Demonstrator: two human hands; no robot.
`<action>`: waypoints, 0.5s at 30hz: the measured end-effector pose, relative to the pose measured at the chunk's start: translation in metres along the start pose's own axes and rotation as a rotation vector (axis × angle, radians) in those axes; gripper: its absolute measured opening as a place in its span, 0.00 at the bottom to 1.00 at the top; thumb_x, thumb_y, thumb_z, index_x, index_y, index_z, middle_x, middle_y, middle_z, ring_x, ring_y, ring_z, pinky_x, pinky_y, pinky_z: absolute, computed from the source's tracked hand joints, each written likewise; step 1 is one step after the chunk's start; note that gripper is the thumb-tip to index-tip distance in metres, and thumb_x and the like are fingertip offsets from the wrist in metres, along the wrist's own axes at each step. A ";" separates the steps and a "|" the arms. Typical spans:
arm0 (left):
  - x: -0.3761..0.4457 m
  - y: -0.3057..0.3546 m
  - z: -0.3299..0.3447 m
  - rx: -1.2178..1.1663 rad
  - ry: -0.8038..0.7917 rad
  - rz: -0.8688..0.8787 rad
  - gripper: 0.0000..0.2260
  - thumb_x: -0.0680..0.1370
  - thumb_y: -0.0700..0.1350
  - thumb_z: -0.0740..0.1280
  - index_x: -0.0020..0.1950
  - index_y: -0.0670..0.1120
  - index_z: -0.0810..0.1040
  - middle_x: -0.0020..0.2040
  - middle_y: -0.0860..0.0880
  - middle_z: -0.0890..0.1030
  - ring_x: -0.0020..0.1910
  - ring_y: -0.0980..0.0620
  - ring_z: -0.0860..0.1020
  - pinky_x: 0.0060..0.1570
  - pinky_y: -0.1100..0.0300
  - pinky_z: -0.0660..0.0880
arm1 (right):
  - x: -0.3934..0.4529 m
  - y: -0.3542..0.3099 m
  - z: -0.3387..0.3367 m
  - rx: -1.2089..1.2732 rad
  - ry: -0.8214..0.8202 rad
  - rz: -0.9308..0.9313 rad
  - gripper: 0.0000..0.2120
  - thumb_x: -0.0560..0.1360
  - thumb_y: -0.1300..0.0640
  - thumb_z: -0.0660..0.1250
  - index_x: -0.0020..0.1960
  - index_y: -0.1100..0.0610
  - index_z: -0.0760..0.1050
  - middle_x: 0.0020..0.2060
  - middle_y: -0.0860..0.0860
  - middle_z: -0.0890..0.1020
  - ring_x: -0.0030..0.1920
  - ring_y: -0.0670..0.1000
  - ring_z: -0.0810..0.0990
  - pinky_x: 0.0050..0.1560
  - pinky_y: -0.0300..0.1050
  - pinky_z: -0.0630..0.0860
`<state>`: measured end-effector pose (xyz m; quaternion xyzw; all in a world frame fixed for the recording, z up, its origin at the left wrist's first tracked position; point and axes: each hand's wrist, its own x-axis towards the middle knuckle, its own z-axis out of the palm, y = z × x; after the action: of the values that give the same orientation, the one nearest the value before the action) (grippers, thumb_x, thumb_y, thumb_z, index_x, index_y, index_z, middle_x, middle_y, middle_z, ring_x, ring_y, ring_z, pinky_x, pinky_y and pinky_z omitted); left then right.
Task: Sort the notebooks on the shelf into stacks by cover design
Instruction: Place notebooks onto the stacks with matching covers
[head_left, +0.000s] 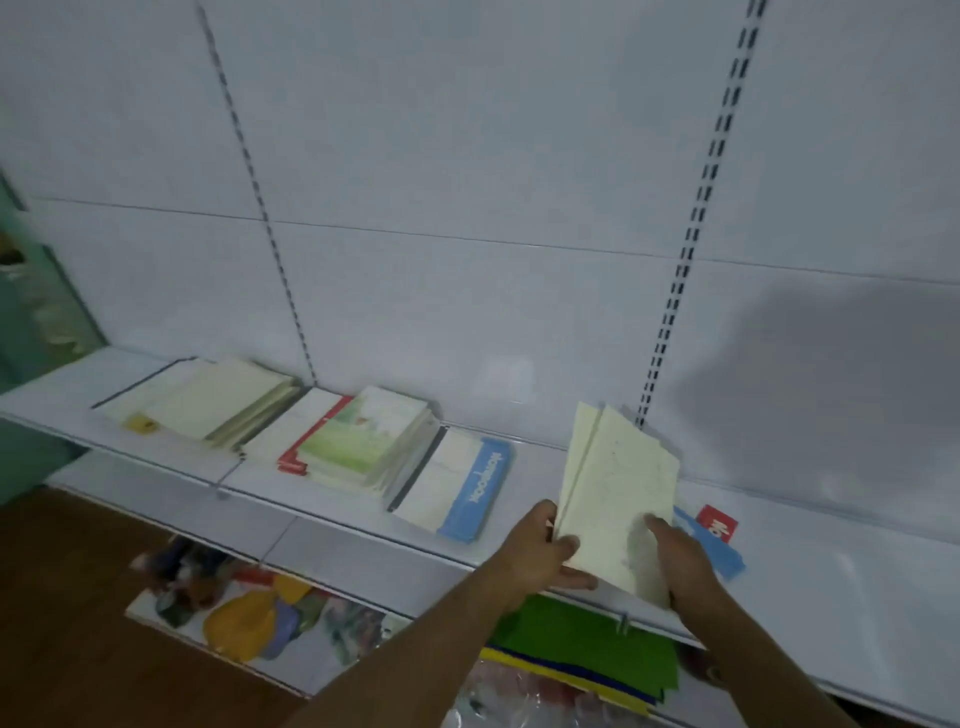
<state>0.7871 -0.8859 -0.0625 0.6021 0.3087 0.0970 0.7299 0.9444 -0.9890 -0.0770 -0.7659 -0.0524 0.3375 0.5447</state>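
Both hands hold a small bundle of cream-covered notebooks (618, 488), tilted up above the white shelf (831, 561). My left hand (540, 551) grips its lower left edge. My right hand (675, 556) lies on the cover at its lower right. Under the bundle lie a blue-edged notebook (722, 551) and a red-edged one (719, 522), mostly hidden. Further left on the shelf: a white notebook with a blue "NOTEBOOK" band (457, 483), a stack topped by a green-cover notebook (363, 436) over a red-edged one (306, 431), and a cream stack (218, 400).
A white back panel with slotted uprights (691, 244) rises behind the shelf. A lower shelf holds colourful items (249, 613) and green and yellow sheets (587, 649). The wooden floor (78, 597) lies at lower left. The shelf's right part (857, 597) is bare.
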 end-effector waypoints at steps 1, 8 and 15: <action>-0.010 0.001 -0.012 -0.013 0.019 0.012 0.12 0.81 0.38 0.61 0.63 0.40 0.66 0.64 0.35 0.72 0.49 0.36 0.82 0.52 0.45 0.80 | 0.002 -0.003 0.017 -0.053 -0.026 -0.055 0.17 0.77 0.48 0.63 0.54 0.62 0.75 0.46 0.58 0.80 0.50 0.60 0.79 0.58 0.57 0.76; -0.111 -0.019 -0.123 -0.145 0.355 0.064 0.14 0.81 0.37 0.61 0.66 0.44 0.64 0.63 0.38 0.74 0.45 0.44 0.84 0.47 0.54 0.82 | -0.052 -0.029 0.167 -0.327 -0.342 -0.423 0.15 0.81 0.54 0.59 0.62 0.62 0.71 0.57 0.60 0.78 0.54 0.58 0.76 0.51 0.46 0.68; -0.231 -0.038 -0.226 -0.166 0.672 0.080 0.20 0.79 0.40 0.65 0.69 0.49 0.65 0.64 0.43 0.76 0.52 0.42 0.83 0.51 0.48 0.81 | -0.152 -0.032 0.321 -0.510 -0.621 -0.611 0.22 0.81 0.53 0.58 0.72 0.61 0.63 0.68 0.60 0.71 0.67 0.61 0.70 0.64 0.50 0.66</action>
<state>0.4673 -0.8293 -0.0396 0.4869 0.4990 0.3429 0.6296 0.6526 -0.7885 -0.0368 -0.6879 -0.5144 0.3510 0.3729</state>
